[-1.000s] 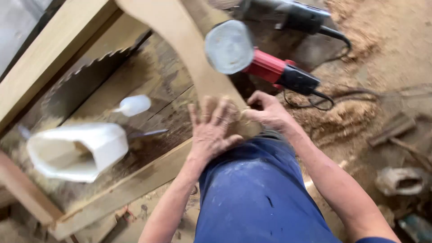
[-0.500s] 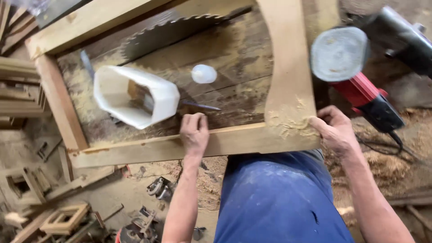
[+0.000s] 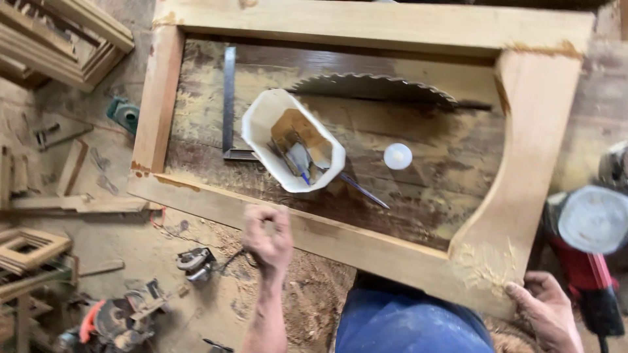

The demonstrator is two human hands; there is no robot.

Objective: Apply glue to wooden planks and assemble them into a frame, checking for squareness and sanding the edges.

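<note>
Head view, looking straight down at a bench. A big wood frame (image 3: 366,245) lies flat on it, near rail running left to right, curved piece on the right side. Left hand (image 3: 267,236) is curled into a loose fist right at the near rail's edge, looks like it's touching the rail but can't tell if it's actually gripping anything. Right hand (image 3: 548,308) is wrapped around the frame's near right corner, fingers over the edge, by the rough carved patch. Inside the frame: a white tub (image 3: 292,140) with bits of tools in it, a steel square (image 3: 229,108) just left of it, a small white ball (image 3: 398,156) to the right, and a saw blade (image 3: 376,87) poking up at the far side. A red grinder (image 3: 589,248) sits just right of the frame. Power tools on the dusty floor at near left
</note>
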